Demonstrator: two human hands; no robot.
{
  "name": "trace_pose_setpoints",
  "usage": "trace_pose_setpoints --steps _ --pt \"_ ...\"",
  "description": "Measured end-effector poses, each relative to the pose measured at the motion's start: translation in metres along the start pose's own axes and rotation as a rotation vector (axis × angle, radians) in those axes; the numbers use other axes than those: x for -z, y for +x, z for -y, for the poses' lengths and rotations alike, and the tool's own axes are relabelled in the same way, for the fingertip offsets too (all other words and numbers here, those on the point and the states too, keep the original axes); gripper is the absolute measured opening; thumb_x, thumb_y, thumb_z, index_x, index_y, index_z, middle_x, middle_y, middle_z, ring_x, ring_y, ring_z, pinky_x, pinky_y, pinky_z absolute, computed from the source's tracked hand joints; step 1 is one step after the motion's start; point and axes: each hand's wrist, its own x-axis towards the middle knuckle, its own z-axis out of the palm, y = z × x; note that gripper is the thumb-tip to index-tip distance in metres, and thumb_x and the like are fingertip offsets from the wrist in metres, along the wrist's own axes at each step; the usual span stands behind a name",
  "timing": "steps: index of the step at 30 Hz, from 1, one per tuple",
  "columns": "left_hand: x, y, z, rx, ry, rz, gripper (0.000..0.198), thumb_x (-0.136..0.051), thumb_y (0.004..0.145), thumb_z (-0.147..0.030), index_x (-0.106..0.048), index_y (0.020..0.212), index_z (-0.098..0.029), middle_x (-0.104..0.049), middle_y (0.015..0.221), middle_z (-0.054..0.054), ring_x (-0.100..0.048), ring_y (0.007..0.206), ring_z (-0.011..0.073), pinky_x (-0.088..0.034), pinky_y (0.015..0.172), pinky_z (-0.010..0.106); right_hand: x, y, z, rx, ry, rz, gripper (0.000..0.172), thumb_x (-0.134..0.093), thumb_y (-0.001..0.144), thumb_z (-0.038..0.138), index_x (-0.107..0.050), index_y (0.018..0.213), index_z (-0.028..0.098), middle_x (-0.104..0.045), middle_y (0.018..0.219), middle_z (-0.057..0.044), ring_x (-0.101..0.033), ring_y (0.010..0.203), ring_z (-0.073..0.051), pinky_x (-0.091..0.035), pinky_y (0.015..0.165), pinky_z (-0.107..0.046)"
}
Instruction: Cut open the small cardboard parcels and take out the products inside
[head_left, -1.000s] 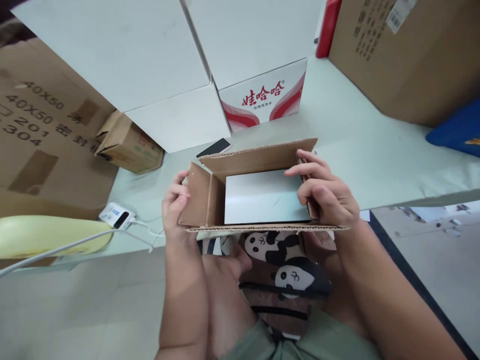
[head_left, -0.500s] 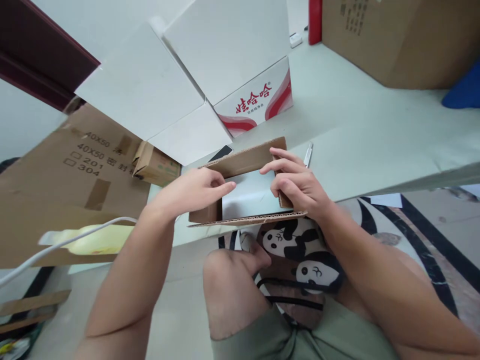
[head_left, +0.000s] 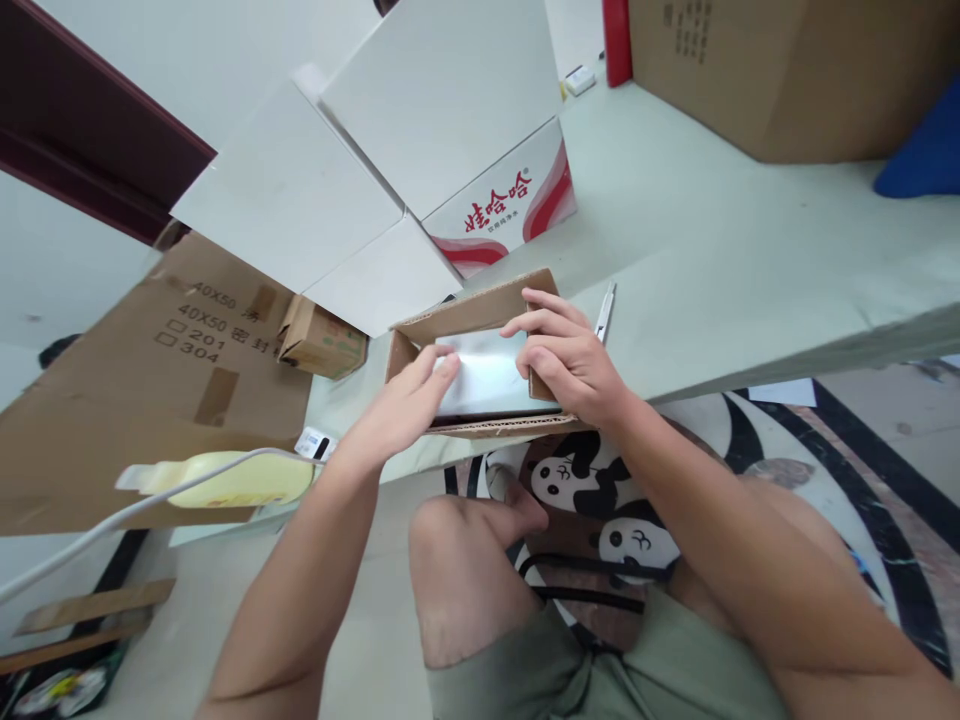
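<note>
A small cardboard box (head_left: 480,300) stands with its top open at the near edge of the table. Inside lies a shiny white-silver box-like object (head_left: 484,365). My left hand (head_left: 409,400) reaches over the left end, thumb and forefinger stretched out and touching the object's left end; its other fingers are partly hidden. My right hand (head_left: 574,360) holds the right end of the cardboard box, fingers bent over its end wall and thumb towards me. Just beyond that hand lies a slim utility knife (head_left: 605,310).
White cartons (head_left: 442,100), one with red lettering, stand behind. A large brown carton (head_left: 142,400), a small brown box (head_left: 324,340), a yellow bottle (head_left: 225,480) and a white cable (head_left: 90,530) are at left. Another brown carton (head_left: 705,80) and a blue object (head_left: 926,155) are at far right.
My left hand has moved from above the left rim down onto the object inside. My right hand keeps its hold at the right end. The view has shifted slightly.
</note>
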Motion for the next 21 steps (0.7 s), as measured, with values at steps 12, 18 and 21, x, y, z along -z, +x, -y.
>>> trace_pose_setpoints --steps 12,18,21 --pt "-0.01 -0.02 -0.039 -0.219 -0.076 -0.308 0.055 -0.039 0.101 -0.066 -0.069 0.122 -0.026 -0.067 0.115 0.008 -0.06 0.111 0.0268 -0.047 0.098 0.041 0.005 -0.005 -0.004 -0.04 -0.109 -0.096 0.046 -0.036 0.104 0.035 -0.067 0.072 0.024 -0.074 0.113 -0.002 -0.045 0.147 -0.027 -0.032 0.124 -0.047" --pt "-0.012 -0.018 -0.058 -0.599 -0.346 -0.163 0.042 -0.05 0.101 -0.057 -0.073 0.111 -0.023 -0.075 0.106 0.007 -0.067 0.099 0.0222 -0.052 0.089 0.035 -0.01 -0.003 -0.004 0.043 -0.177 -0.096 0.042 -0.035 0.106 0.036 -0.072 0.089 0.027 -0.072 0.118 -0.003 -0.047 0.146 -0.024 -0.033 0.124 -0.046" --pt "0.007 -0.006 -0.047 -0.562 -0.507 -0.416 0.028 -0.055 0.1 -0.043 -0.073 0.095 -0.023 -0.075 0.09 0.004 -0.067 0.086 0.0179 -0.051 0.083 0.032 -0.015 -0.001 -0.002 0.026 -0.171 -0.065 0.039 -0.037 0.105 0.033 -0.07 0.087 0.027 -0.072 0.118 -0.002 -0.045 0.149 -0.025 -0.033 0.124 -0.045"
